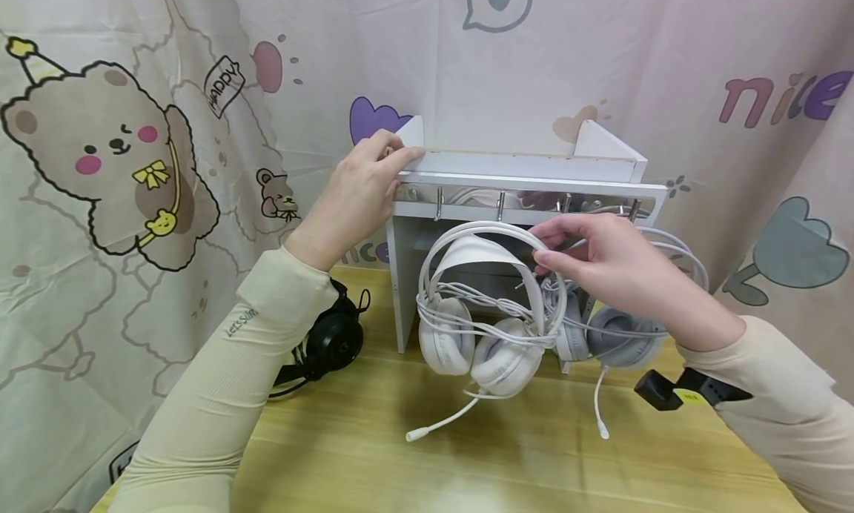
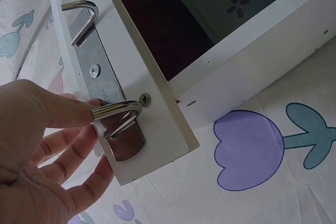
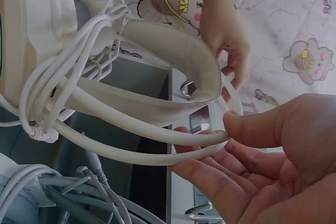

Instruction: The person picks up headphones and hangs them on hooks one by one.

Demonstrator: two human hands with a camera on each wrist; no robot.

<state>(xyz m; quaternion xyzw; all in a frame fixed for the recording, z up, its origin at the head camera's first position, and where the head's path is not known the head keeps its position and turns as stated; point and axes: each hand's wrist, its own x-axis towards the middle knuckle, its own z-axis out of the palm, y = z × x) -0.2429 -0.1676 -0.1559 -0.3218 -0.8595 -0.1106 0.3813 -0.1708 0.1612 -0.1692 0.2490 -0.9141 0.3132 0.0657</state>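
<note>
With thumb and fingers, my right hand (image 1: 617, 268) pinches the headband of a white headset (image 1: 507, 361). Its two cups hang down, cable wound around them, the boom mic pointing low and left. The right wrist view shows the thumb on the outer band (image 3: 142, 156) and the padded strap (image 3: 176, 51) beside it. My left hand (image 1: 363, 176) grips the left end of a white rack's hook rail (image 1: 467, 196). Up close in the left wrist view, that thumb touches the end metal hook (image 2: 118, 109) while the fingers bend behind the rail.
A second, greyish-white headset (image 1: 620, 335) hangs at the rack's right side, its mic downward. On the wooden table (image 1: 320, 454) at left lies a black headset (image 1: 336, 339), partly behind my left sleeve. A printed curtain (image 1: 320, 46) stands behind and beside the rack.
</note>
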